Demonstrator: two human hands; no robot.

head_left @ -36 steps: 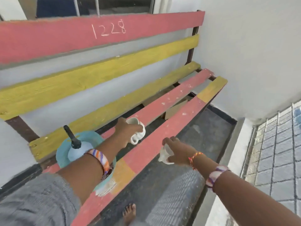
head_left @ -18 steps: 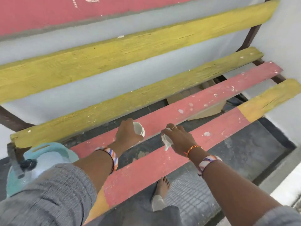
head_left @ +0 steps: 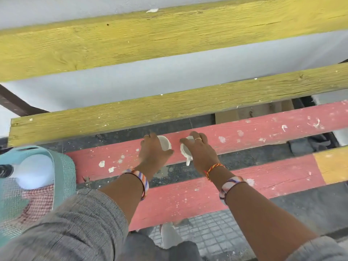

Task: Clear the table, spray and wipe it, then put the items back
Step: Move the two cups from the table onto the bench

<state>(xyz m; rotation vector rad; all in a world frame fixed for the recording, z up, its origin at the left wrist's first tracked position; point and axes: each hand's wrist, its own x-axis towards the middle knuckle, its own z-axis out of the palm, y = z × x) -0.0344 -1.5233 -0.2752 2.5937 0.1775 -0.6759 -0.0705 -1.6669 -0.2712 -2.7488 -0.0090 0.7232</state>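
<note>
At seven o'clock, nearest the camera, a teal basket [head_left: 64,178] is sitting on the bench end, carrying a white spray bottle [head_left: 35,172] and a checked cloth [head_left: 37,202]. Toward twelve o'clock, on the middle red slat [head_left: 263,129], the left hand [head_left: 153,152] is curling round a white cup [head_left: 165,145], while the right hand [head_left: 197,149] is gripping a second white cup [head_left: 185,152] from above, its handle pointing back at six o'clock. Both cups are standing just beside each other. Farther off, a yellow slat [head_left: 169,102] is running across.
</note>
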